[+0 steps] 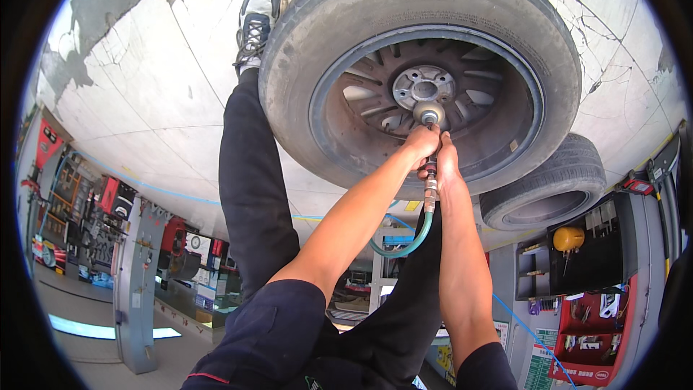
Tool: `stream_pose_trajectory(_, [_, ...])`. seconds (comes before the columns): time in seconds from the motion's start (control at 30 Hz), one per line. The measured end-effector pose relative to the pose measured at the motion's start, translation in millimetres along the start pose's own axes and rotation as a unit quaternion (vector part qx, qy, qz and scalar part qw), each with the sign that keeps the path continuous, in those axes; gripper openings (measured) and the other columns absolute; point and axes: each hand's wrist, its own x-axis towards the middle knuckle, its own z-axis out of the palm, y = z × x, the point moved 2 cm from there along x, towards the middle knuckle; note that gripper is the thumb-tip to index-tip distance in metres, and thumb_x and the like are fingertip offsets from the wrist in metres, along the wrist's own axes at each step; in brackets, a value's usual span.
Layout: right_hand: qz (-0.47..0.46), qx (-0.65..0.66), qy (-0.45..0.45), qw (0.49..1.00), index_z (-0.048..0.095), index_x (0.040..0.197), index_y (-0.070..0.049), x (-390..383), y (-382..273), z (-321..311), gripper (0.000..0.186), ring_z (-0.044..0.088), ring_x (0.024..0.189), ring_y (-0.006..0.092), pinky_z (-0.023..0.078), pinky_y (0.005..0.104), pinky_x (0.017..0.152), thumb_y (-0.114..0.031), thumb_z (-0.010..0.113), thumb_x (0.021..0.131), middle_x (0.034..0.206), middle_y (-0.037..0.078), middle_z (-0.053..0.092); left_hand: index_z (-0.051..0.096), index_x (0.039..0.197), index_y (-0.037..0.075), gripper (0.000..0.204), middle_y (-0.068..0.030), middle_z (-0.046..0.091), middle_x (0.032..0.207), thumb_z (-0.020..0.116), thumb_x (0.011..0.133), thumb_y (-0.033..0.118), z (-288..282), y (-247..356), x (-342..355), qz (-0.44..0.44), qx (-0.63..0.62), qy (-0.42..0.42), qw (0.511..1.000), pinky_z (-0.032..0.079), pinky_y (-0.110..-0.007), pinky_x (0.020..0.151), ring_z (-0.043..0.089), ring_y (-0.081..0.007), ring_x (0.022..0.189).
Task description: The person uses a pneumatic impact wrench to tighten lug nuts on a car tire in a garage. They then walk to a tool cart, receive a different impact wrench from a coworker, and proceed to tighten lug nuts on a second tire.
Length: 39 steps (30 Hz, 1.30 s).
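A car wheel lies with its hollow inner side facing me, its worn black tire (299,94) around a dusty brown alloy rim (346,133). At its centre is the bare metal hub face (404,87) with bolt holes around a round bore. Both my hands are closed around a slim air grinder (432,166), my left hand (421,146) and my right hand (448,159) side by side. Its round tan head (429,111) is at the lower edge of the hub face; contact is hard to tell. Fingers hide most of the grinder's body. A green air hose (415,245) runs from its metal coupling.
A second tire (545,184) lies at the right, close to the wheel. My left shoe (260,18) stands against the wheel's left side on the cracked pale floor (173,87). Beyond are a red tool tray (592,332), a grey pillar (137,282) and a thin blue hose (523,325).
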Motion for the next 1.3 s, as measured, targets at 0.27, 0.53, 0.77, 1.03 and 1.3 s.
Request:
stream_pose_trajectory(0.27, [0.015,-0.006,-0.001,1.0,0.049,0.093,-0.011,3.5,12.2,4.1,0.05,0.044,0.04,0.0144,0.035,0.0255,0.03,-0.053,0.023,0.098,0.058,0.004,0.048,0.062,0.102,-0.007,0.049,-0.0193,0.066,0.095,0.042,0.098,0.037,-10.9,-7.4,-2.0,0.002,0.054,0.032,0.998,0.049,-0.04,0.064,0.065,-0.025,0.079])
stream_pose_trajectory(0.53, [0.022,0.009,-0.034,0.999,0.049,0.095,-0.011,14.8,26.6,-3.8,0.049,0.045,0.04,0.0152,0.034,0.0264,0.029,-0.053,0.023,0.098,0.059,0.004,0.049,0.061,0.093,-0.006,0.048,-0.015,0.064,0.088,0.04,0.098,0.037,-16.7,-18.8,-3.5,-0.008,0.068,0.038,0.997,0.046,-0.039,0.051,0.062,-0.0195,0.065])
stream_pose_trajectory(0.77, [-0.025,0.004,-0.009,1.0,0.049,0.093,-0.011,5.6,8.6,-5.0,0.05,0.045,0.04,0.0141,0.034,0.025,0.03,-0.055,0.025,0.098,0.058,0.003,0.048,0.06,0.104,-0.007,0.049,-0.0178,0.064,0.092,0.041,0.098,0.038,-1.5,-4.9,6.5,0.003,0.055,0.006,0.998,0.048,-0.042,0.061,0.064,-0.0257,0.078])
stream_pose_trajectory(1.03, [-0.01,0.0,0.002,1.0,0.048,0.095,-0.012,4.7,5.5,-13.1,0.049,0.045,0.04,0.0136,0.035,0.0251,0.03,-0.055,0.024,0.098,0.06,0.004,0.049,0.059,0.102,-0.007,0.046,-0.0168,0.063,0.088,0.04,0.099,0.035,3.1,-12.8,20.0,0.021,0.115,0.024,0.993,0.047,-0.039,0.053,0.063,-0.0216,0.07])
stream_pose_trajectory(1.3, [-0.027,0.03,0.001,0.999,0.049,0.098,-0.011,9.2,17.1,-16.8,0.051,0.046,0.039,0.0155,0.035,0.0266,0.029,-0.054,0.022,0.098,0.058,0.004,0.05,0.061,0.11,-0.004,0.051,-0.0238,0.064,0.107,0.042,0.096,0.041,7.3,-13.9,7.9,0.001,0.118,0.017,0.993,0.051,-0.042,0.069,0.065,-0.0328,0.095])
